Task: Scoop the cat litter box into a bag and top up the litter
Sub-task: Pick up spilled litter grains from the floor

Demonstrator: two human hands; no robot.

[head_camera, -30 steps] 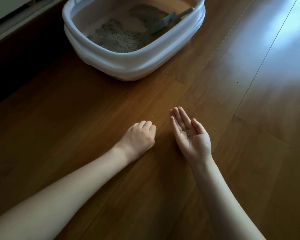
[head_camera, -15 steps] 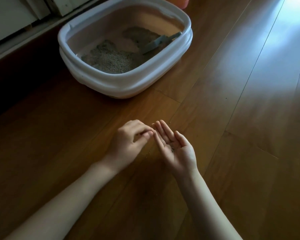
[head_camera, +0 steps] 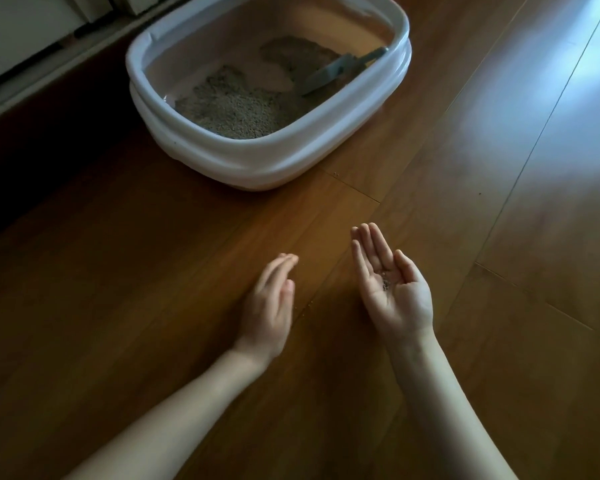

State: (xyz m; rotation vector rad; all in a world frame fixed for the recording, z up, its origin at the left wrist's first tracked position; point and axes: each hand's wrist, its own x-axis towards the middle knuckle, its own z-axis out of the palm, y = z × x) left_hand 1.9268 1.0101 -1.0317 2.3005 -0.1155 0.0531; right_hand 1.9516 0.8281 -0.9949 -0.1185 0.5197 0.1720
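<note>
A white litter box [head_camera: 257,164] stands on the wooden floor at the upper middle. Grey litter [head_camera: 236,109] covers part of its bottom, and a grey scoop [head_camera: 333,72] lies inside against the right wall. My right hand [head_camera: 388,285] is held palm up near the floor, fingers straight, with a few litter grains [head_camera: 386,282] in the palm. To its left is my left hand [head_camera: 269,306], on edge on the floor with its fingers straight and blurred. A few stray grains [head_camera: 307,306] lie on the floor between the hands. No bag is in view.
The wooden floor [head_camera: 499,237] spreads all around, with bright light on its right part. A white baseboard or door frame [head_camera: 32,46] runs along the upper left, with dark shadow below it.
My left hand has gone from pinching beside the right palm to flat, straight fingers, and has moved left, away from it. The right hand stays palm up with grains.
</note>
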